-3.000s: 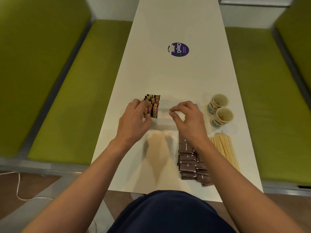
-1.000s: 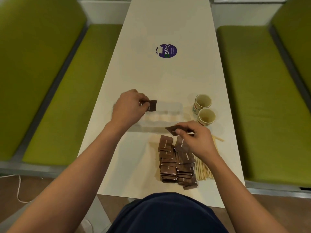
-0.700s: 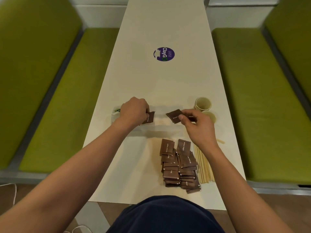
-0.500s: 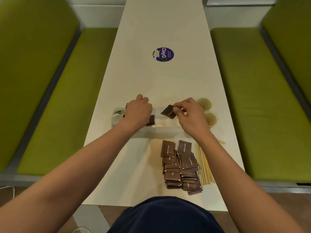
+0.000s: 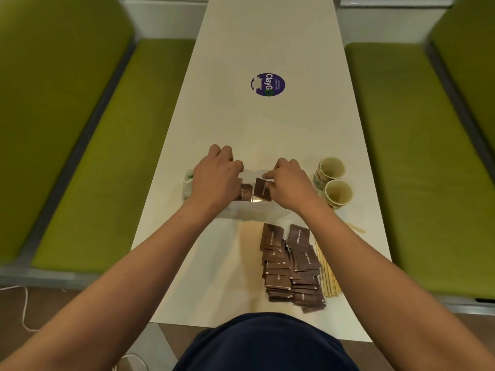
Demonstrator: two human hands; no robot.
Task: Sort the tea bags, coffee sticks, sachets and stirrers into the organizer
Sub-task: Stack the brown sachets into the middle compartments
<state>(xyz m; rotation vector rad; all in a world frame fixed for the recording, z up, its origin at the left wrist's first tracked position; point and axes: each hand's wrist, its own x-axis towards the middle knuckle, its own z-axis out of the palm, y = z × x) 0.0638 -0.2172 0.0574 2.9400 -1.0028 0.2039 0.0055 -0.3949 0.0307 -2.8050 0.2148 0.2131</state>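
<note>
A clear plastic organizer lies across the white table in front of me. My right hand pinches a brown sugar sachet and holds it upright inside the organizer. Beside it stands another brown sachet, partly covered by my left hand, whose fingers curl over the organizer; whether they grip that sachet is hidden. A pile of several brown sachets lies nearer to me, with wooden stirrers along its right side. Green-labelled packets show at the organizer's left end.
Two paper cups stand just right of the organizer. One loose stirrer lies near the right table edge. A round purple sticker marks the far table. Green benches flank both sides.
My right hand lifted a brown sachet from the pile and brought it down into the organizer next to the one at my left hand. My left hand stayed over the organizer.
</note>
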